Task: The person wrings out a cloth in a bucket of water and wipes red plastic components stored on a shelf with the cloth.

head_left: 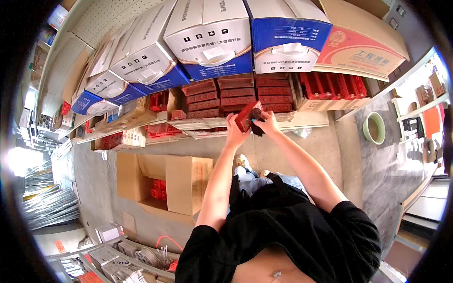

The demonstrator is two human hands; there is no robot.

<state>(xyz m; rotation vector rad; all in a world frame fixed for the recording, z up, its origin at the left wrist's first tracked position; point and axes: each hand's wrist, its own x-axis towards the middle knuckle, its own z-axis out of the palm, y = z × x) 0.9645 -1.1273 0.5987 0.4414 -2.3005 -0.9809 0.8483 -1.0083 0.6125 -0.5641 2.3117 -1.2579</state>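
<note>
In front of the shelf, my left hand (234,128) is closed on one end of a red electrical box (246,116). My right hand (269,124) is at the box's other side, its fingers closed on a dark cloth (258,129) pressed against the box. Just behind my hands, similar red boxes (236,93) sit in stacked rows on the shelf, some dusty. Down to the left, an open cardboard carton (188,181) stands on the floor with several red boxes (159,189) inside.
White and blue cartons (207,33) line the upper shelf, beside a brown and red carton (361,45). More red boxes (332,86) fill a carton at right. A pale green bin (374,128) stands on the floor. Metal strips (49,203) lie at far left.
</note>
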